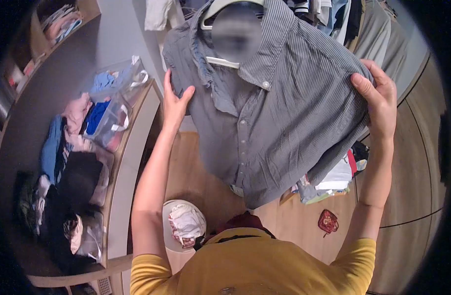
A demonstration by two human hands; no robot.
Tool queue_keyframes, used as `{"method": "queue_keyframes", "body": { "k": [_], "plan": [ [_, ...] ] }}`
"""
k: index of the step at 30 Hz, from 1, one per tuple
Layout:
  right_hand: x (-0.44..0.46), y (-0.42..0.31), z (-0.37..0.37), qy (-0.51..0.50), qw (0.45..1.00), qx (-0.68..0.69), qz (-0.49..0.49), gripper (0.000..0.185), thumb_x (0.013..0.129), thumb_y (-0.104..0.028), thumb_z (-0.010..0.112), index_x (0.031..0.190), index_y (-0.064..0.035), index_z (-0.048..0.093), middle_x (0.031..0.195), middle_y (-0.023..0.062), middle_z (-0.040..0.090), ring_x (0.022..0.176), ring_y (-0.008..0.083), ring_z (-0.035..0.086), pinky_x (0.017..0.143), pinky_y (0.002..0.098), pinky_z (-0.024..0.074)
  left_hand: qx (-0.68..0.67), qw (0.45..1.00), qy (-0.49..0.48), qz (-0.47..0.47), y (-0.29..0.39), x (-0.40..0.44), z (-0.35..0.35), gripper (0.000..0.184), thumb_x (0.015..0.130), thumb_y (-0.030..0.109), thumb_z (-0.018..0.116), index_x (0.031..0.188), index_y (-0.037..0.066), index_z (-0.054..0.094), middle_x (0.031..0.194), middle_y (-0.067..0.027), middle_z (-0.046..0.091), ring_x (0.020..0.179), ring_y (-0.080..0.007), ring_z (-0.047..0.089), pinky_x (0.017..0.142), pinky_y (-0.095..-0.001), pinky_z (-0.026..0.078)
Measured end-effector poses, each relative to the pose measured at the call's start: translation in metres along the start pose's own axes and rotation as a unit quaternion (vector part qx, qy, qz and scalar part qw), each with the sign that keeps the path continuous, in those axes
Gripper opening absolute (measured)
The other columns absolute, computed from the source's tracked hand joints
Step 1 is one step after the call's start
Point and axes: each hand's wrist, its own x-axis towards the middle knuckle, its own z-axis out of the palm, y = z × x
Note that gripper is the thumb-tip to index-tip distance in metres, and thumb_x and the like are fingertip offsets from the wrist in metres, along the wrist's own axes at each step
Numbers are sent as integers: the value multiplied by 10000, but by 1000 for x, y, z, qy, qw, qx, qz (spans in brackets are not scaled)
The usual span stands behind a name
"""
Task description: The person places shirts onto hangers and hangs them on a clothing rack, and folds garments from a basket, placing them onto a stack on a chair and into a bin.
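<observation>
A dark grey striped button-up shirt [284, 103] hangs spread out in front of me on a pale hanger [223, 62]. My left hand [176, 101] is at the shirt's left edge, thumb and fingers apart, with the fingertips partly behind the cloth. On the right side my right hand [380, 96] pinches the shirt's shoulder or sleeve between thumb and fingers. The shirt's front is buttoned below the open collar. A blurred round patch covers part of the collar opening.
Left, a shelf [132, 147] holds clear bins [110, 120] and heaped clothes. A white basket [169, 231] with clothes and a small red bag [327, 221] are on the floor. Folded clothes [336, 177] lie right, behind the shirt. Hanging garments [373, 37] line the back.
</observation>
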Motion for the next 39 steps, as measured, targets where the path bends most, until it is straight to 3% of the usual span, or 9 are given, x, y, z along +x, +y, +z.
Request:
{"method": "queue_keyframes", "body": {
  "k": [8, 14, 20, 22, 26, 30, 33, 36, 39],
  "plan": [
    [61, 30, -25, 48, 995, -83, 3, 251, 754, -162, 605, 905, 34, 564, 816, 11, 565, 748, 74, 492, 694, 186, 379, -81, 994, 1, -78, -56, 43, 64, 818, 749, 150, 640, 1343, 35, 89, 1367, -215, 157, 1250, -272, 236, 1021, -341, 190],
    [102, 58, -13, 73, 994, -84, 8, 275, 722, -183, 627, 883, 32, 567, 792, 14, 559, 746, 88, 490, 691, 200, 378, -4, 999, 6, -52, -130, 90, 89, 814, 737, 314, 641, 1318, -21, 180, 1269, -225, 356, 1162, -292, 371, 968, -338, 278],
    [163, 87, 29, 124, 990, -63, 18, 248, 712, -141, 642, 870, 37, 571, 766, 13, 575, 701, 79, 510, 656, 192, 396, -104, 991, -25, -76, -208, 163, 128, 753, 767, 293, 599, 1312, -25, 186, 1258, -234, 361, 1158, -295, 373, 960, -341, 284],
    [188, 89, 50, 144, 987, -59, 44, 236, 718, -125, 632, 873, 42, 571, 767, 22, 579, 705, 83, 514, 661, 196, 399, -57, 995, -47, -73, -236, 197, 140, 715, 785, 281, 572, 1309, -23, 192, 1259, -227, 362, 1169, -284, 361, 963, -338, 274],
    [259, 92, 76, 201, 964, -165, 60, 243, 723, -147, 612, 868, 44, 574, 761, 18, 572, 689, 87, 504, 642, 204, 391, -174, 963, -173, -114, -287, 256, 164, 677, 800, 271, 543, 1313, -7, 199, 1278, -206, 347, 1178, -297, 344, 978, -333, 253],
    [336, 103, 88, 242, 943, -228, 31, 262, 727, -175, 604, 871, 44, 588, 739, 28, 569, 664, 97, 500, 626, 221, 386, -149, 965, -191, -97, -328, 298, 193, 684, 808, 236, 528, 1333, 13, 152, 1304, -207, 307, 1201, -298, 314, 989, -330, 243],
    [400, 103, 89, 260, 926, -274, -8, 270, 748, -184, 596, 890, 46, 594, 744, 37, 579, 665, 97, 503, 625, 229, 390, -174, 970, -160, -55, -330, 329, 206, 717, 822, 175, 506, 1355, 34, 47, 1380, -184, 162, 1273, -289, 186, 1030, -335, 172],
    [472, 100, 80, 238, 931, -277, -19, 246, 769, -189, 597, 874, 33, 587, 732, 16, 558, 633, 82, 492, 616, 230, 391, -156, 971, -183, 4, -325, 354, 211, 710, 827, 175, 499, 1358, 40, 47, 1392, -179, 136, 1291, -275, 138, 1043, -340, 126],
    [554, 115, 67, 282, 888, -359, -60, 331, 760, -191, 610, 973, 60, 576, 806, 85, 607, 676, 129, 557, 656, 252, 430, -205, 951, -230, 14, -340, 375, 225, 644, 857, 229, 457, 1357, 35, 99, 1401, -154, 143, 1301, -252, 115, 1042, -332, 112]
  ]
}}
